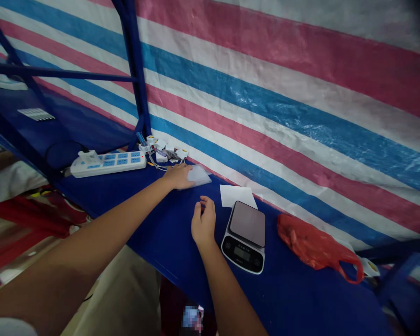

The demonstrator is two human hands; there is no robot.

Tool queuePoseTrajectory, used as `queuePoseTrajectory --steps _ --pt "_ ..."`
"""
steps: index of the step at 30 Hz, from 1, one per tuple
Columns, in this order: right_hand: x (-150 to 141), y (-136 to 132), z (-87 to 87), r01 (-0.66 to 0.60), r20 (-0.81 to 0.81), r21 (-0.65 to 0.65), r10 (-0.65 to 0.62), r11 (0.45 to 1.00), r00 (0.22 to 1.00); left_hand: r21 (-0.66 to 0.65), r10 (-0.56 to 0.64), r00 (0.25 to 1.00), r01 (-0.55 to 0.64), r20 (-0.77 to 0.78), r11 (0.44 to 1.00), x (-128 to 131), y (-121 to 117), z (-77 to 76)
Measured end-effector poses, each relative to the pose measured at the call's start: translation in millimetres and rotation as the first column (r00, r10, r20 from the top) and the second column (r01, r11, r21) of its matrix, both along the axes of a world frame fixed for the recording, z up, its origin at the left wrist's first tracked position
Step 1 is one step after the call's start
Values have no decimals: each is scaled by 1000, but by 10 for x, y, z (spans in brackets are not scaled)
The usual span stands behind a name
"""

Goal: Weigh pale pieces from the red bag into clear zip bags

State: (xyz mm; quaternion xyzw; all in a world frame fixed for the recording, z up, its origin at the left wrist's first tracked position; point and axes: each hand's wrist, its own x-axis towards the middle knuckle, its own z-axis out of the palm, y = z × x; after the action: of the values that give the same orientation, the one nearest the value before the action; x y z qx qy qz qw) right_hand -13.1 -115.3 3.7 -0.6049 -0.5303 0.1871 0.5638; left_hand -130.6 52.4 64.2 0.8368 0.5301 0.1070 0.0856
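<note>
- Two bare hands show in my feed, both over a blue tabletop.
- On my left, the left hand lies palm down over one end of some clear plastic packaging, its fingers extended across it. From this view I cannot tell whether the fingertips pinch it, or whether the plastic has anything inside.
- My right hand is loosely curled, thumb and fingers apart, between the plastic and a kitchen scale.
- That scale has a bare grey weighing plate; I cannot read its display. A white sheet of paper lies at its far edge, partly behind it.
- Right of the scale I see a red plastic bag slumped on its side, handle toward the right. It bulges, but its contents are hidden from me.
- Just beyond the left hand sits a cluster of small white items, too jumbled for me to sort out.
- Farther left is a white power strip with an adapter at its left end.
- Behind everything I have a striped tarp and a blue metal frame.
</note>
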Motion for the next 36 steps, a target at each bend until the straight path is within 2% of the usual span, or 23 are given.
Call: queuePoseTrajectory --steps 5,11,14,17,19,21,24,26,28,30,32,34,36 --pt "0 14 6 4 -3 -8 -4 1000 1000 -42 19 1000 -20 -23 999 100 46 -1" --pt "16 14 14 -4 12 -9 4 1000 1000 58 -44 998 46 -46 997 48 22 -33" --pt "12 -2 13 -11 10 -11 12 1000 1000 166 -57 998 60 -23 984 32 -26 -26" --pt "11 -25 47 -11 7 15 11 1000 1000 310 -103 991 73 81 948 55 -133 78" --pt "28 -60 122 23 2 67 -23 997 1000 381 -190 962 104 195 919 93 -264 223" --pt "72 -136 264 96 -28 145 -93 985 995 422 -293 899 139 326 896 150 -453 412" --pt "209 -375 626 234 -56 289 -227 928 972 434 -415 739 184 530 882 265 -823 698" --pt "348 -609 946 285 36 407 -327 868 944 399 -467 630 258 621 880 352 -1085 835" --pt "511 -858 1278 226 269 495 -395 839 879 348 -506 536 373 676 860 437 -1321 906" --pt "676 -1066 1562 101 552 461 -374 882 746 324 -552 474 480 686 815 518 -1513 914" --pt "824 -1201 1750 -21 740 343 -256 939 621 329 -604 441 553 664 766 591 -1657 877" --pt "945 -1272 1828 -96 825 205 -119 974 552 339 -641 421 594 642 729 658 -1762 820" --pt "1040 -1312 1820 -121 852 107 -28 987 523 335 -657 398 624 640 706 717 -1842 765"
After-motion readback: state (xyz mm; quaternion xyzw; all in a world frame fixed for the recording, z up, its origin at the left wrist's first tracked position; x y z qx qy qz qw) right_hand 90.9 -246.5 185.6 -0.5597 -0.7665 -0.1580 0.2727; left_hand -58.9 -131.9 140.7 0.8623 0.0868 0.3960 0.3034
